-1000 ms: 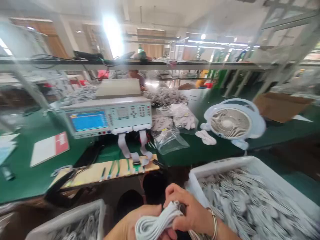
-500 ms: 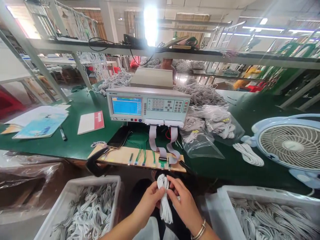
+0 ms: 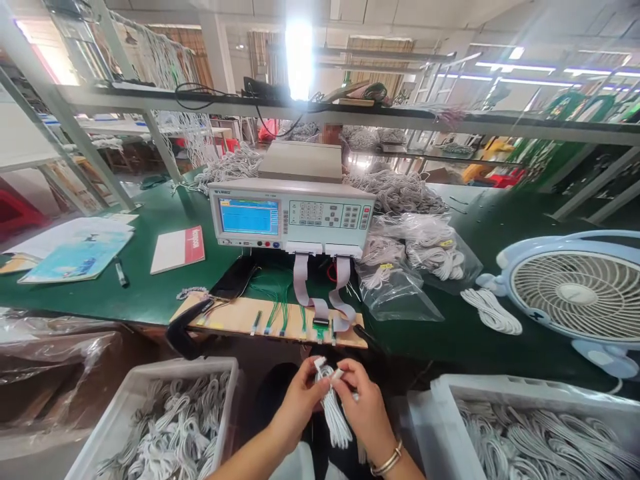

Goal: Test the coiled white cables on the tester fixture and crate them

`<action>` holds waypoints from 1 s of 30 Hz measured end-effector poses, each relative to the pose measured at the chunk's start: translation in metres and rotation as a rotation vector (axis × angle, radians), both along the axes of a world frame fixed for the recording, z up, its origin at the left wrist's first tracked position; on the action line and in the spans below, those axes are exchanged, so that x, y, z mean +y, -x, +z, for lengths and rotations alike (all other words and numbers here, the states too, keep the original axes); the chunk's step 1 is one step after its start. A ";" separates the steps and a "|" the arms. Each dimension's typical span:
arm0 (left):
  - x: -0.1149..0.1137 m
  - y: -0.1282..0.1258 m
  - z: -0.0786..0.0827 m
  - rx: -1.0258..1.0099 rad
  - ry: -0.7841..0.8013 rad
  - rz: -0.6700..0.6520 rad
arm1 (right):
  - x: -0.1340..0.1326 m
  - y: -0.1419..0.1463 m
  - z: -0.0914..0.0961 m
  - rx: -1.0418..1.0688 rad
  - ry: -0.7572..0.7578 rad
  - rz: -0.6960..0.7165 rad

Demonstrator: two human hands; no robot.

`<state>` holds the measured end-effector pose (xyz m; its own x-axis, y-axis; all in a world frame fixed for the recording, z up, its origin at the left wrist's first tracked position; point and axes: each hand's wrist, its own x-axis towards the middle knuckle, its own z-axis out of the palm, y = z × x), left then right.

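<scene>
White cable ends (image 3: 320, 362) now stick up where loops showed before; left hand (image 3: 299, 395) and right hand (image 3: 364, 399) pinch one each. Coiled cable (image 3: 336, 421) hangs between them, left crate (image 3: 227, 413) and right crate (image 3: 441, 420) flanking, green worktable (image 3: 450, 350) beyond.

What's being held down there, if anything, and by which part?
A long looped bundle of white cable, held near its upper end by the left grip and right grip, where small white connectors show.
</scene>
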<state>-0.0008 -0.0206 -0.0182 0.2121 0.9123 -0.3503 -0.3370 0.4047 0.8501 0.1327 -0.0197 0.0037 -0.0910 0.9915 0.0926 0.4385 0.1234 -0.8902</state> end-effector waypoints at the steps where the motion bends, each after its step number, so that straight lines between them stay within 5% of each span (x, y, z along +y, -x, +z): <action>1: 0.002 0.000 -0.003 0.098 -0.086 0.083 | 0.004 0.000 -0.002 0.088 0.073 -0.006; 4: 0.010 0.002 -0.010 0.246 -0.238 0.183 | 0.019 -0.002 -0.009 0.365 0.293 -0.006; 7: 0.016 0.006 -0.008 0.116 -0.161 0.105 | 0.031 -0.003 -0.011 0.531 0.393 0.013; 23: 0.034 0.026 0.005 -0.162 0.208 0.046 | 0.033 0.013 -0.009 0.707 0.358 -0.114; 30: 0.042 0.022 0.011 -0.099 0.207 0.006 | 0.028 -0.010 0.000 0.229 0.198 0.051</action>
<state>-0.0226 0.0214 -0.0075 0.2496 0.8245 -0.5078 -0.4180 0.5647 0.7116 0.1422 0.0078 0.0034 -0.1398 0.9871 -0.0778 0.2215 -0.0454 -0.9741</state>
